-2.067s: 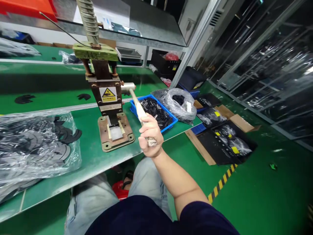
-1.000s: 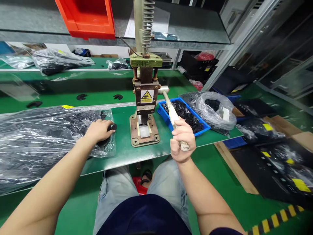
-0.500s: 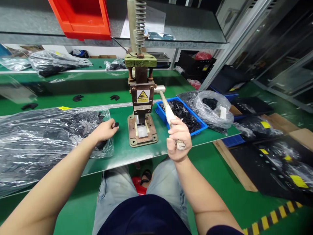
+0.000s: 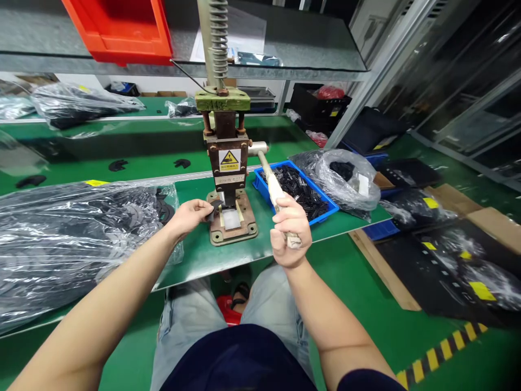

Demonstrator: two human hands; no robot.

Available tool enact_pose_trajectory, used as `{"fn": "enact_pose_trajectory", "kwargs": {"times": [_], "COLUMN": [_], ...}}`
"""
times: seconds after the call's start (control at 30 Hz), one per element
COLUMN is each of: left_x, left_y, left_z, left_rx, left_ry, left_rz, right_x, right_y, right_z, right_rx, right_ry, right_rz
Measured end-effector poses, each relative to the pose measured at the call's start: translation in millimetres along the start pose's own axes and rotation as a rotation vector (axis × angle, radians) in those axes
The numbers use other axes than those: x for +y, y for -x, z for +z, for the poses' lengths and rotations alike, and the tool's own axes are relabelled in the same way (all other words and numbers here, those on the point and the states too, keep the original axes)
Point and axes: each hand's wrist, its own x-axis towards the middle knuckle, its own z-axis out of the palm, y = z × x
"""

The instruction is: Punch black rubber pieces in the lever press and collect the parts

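Green bench (image 4: 199, 266) stretches before you, w/ a red bin (image 4: 122, 46) on the shelf (image 4: 309, 49) above & a clear plastic bag (image 4: 61, 244) of flat dark parts (image 4: 142, 216) lying to your L. Your L hand (image 4: 188, 216) pinches a small dark pc (image 4: 214, 206) at the L edge of the press base (image 4: 247, 225), just beside the pale block (image 4: 232, 219); can't tell if it touches metal. Your R hand (image 4: 291, 228) grips the lever (image 4: 268, 174) on the R side of the hand press (image 4: 225, 126), near the blue tray (image 4: 324, 215) of small black parts (image 4: 303, 193).
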Motion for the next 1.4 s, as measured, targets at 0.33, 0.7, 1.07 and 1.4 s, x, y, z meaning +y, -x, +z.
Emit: {"fn": "enact_pose_trajectory", "kwargs": {"times": [0.33,0.7,1.07,1.4], "left_x": [7,7,14,30], "left_y": [-17,-24,-41,-30], "left_z": [32.1,23.7,26.8,24.0], "left_rx": [-0.033,-0.135,-0.218,-0.262], "left_ry": [0.062,-0.078,-0.17,-0.137], "left_rz": [-0.124,-0.141,-0.232,-0.184], "right_x": [1,3,4,9], "right_y": [1,3,5,2], "right_z": [-2,-3,3,0], "right_rx": [-0.018,-0.017,0.043,0.026], "right_ry": [0.022,0.017,-0.019,0.031], "right_rz": [0.01,-0.006,0.01,-0.021]}}
